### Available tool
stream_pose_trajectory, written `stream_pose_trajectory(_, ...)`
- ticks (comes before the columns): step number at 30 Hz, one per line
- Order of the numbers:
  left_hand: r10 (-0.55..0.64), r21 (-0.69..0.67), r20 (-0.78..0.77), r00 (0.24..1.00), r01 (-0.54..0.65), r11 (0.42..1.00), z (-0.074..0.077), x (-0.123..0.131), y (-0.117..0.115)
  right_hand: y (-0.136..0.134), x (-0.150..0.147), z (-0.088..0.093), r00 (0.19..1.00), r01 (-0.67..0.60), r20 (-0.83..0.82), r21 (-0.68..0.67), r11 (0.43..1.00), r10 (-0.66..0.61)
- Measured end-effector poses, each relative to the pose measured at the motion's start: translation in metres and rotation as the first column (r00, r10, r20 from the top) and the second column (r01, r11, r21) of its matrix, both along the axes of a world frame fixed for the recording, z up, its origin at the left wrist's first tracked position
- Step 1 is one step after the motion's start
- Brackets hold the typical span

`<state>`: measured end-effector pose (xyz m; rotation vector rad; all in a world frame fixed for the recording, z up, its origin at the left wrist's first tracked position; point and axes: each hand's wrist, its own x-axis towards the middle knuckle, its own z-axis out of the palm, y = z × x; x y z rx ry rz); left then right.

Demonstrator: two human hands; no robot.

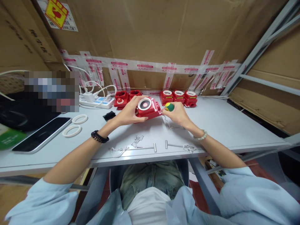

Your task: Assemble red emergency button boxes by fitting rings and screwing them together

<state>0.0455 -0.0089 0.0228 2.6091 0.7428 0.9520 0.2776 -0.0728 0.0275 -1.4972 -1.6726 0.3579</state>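
My left hand [128, 112] grips a red box-shaped housing [155, 110] with a white ring round a dark disc on its face, held tilted above the table. At its right side, my right hand [179, 114] is closed round a screwdriver with a green and yellow handle [169, 107]. The screwdriver's tip is hidden by the fingers and the housing. A thin white string hangs below the right hand. Loose screws [137, 141] lie in front, beside two small T-shaped metal rods [154, 147] [166, 144] with string on them.
Red housings with white rings [179, 93] stand at the back right, and open red ones [121, 95] at the back left. A power strip [98, 102], two white rings [80, 118], a phone [42, 136] and a black piece [109, 116] lie leftward. Cardboard [150, 31] rises behind.
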Motion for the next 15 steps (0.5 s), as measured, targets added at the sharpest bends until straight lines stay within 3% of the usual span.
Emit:
stream_pose_trajectory(6, 0.015, -0.024, 0.006, 1.000, -0.015, 1.000, 0.000, -0.002, 0.002, -0.004, 0.009, 0.008, 0.982, -0.177, -0.081, -0.096, 0.980, 0.169)
stream_pose_trajectory(15, -0.003, -0.078, 0.022, 1.000, 0.005, 0.997, 0.000, -0.002, 0.002, -0.004, 0.013, 0.008, 0.971, -0.232, -0.093, -0.115, 0.966, 0.222)
